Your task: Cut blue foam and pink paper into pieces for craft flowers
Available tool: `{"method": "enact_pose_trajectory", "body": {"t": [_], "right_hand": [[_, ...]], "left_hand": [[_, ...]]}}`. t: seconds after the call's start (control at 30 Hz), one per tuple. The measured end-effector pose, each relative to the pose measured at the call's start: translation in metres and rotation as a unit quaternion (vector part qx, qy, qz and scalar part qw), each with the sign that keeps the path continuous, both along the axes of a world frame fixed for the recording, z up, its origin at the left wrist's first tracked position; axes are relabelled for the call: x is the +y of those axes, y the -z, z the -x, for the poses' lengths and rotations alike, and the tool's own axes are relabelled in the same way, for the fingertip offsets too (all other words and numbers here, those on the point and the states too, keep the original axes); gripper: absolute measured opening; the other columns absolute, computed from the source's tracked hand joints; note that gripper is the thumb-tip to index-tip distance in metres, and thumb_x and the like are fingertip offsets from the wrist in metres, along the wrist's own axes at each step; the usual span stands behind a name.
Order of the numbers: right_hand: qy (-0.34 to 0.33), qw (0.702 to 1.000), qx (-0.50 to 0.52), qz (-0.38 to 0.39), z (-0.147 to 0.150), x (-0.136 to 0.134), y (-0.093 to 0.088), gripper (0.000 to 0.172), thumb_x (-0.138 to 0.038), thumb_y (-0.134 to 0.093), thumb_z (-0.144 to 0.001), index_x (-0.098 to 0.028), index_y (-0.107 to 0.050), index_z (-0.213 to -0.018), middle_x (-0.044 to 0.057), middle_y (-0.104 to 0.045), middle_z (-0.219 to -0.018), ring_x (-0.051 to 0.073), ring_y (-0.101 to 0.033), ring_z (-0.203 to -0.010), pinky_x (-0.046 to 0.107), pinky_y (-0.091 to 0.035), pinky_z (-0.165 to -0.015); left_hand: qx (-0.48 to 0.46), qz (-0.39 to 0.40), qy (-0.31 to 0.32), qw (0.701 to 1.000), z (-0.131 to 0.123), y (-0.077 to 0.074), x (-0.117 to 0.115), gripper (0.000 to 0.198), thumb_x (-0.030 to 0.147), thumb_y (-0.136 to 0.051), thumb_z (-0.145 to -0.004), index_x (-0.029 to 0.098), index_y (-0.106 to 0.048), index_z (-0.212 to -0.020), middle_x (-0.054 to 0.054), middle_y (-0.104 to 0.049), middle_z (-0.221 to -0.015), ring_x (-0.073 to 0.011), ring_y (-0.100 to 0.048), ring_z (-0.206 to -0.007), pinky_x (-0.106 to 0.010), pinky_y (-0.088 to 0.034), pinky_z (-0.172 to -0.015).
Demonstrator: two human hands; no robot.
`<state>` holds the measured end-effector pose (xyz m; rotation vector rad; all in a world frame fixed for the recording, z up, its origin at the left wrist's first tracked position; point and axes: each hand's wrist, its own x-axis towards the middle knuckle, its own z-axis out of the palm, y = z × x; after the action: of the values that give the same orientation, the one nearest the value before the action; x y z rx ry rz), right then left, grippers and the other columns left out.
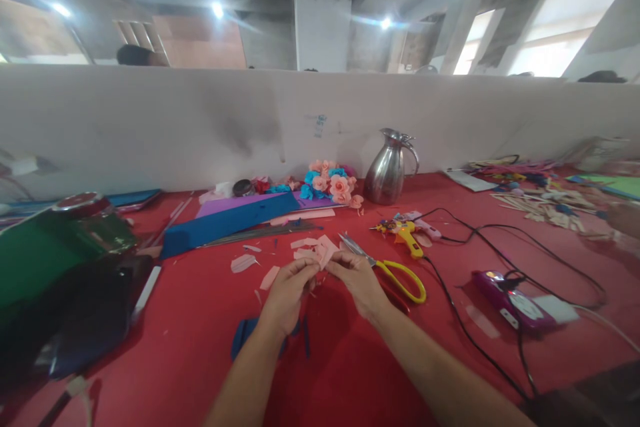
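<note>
Steel jug [389, 168] beside paper roses [331, 181]

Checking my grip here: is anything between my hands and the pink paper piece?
Nothing visible. The left hand and right hand both pinch the pink paper piece directly. The yellow-handled scissors lie just right of the right hand, not in between.

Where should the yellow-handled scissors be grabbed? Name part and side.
Probably by the yellow loops of the scissors, coming from the right: they lie flat on the red table, loops toward the near right, blades pointing up-left beside the right hand, which pinches pink paper.
</note>
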<state>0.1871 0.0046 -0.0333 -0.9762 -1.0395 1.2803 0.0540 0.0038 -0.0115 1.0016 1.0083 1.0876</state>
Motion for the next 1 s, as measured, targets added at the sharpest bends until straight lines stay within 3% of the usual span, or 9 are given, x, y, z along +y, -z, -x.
{"method": "enact_pose_trajectory", "body": {"t": [0.57,1.0], "right_hand": [[0.024,0.999,-0.015,0.017,0.0003,-0.0005,-0.0018,0.018,-0.034,-0.073,-0.061,-0.018,-0.069,-0.065,-0.001,-0.062,-0.064,0.012,-0.049,-0.06,0.025,-0.037,-0.061],[0.024,0.999,-0.005,0.022,-0.0001,0.0005,0.0025,0.017,-0.034,-0.074,-0.061,-0.018,-0.07,-0.067,0.0,-0.063,-0.066,0.013,-0.05,-0.062,0.026,-0.038,-0.062]], "left_hand": [[0.057,-0.05,-0.017,0.997,-0.0017,0.0043,0.0016,0.012,0.028,-0.063,-0.064,0.017,-0.062,-0.06,0.005,-0.046,-0.051,-0.0093,-0.041,-0.051,-0.02,-0.032,-0.05],[0.082,-0.092,-0.026,0.992,-0.0019,0.0088,0.0028,0.011,0.027,-0.062,-0.066,0.018,-0.066,-0.068,0.002,-0.058,-0.061,-0.0123,-0.049,-0.059,-0.023,-0.038,-0.059]]}}
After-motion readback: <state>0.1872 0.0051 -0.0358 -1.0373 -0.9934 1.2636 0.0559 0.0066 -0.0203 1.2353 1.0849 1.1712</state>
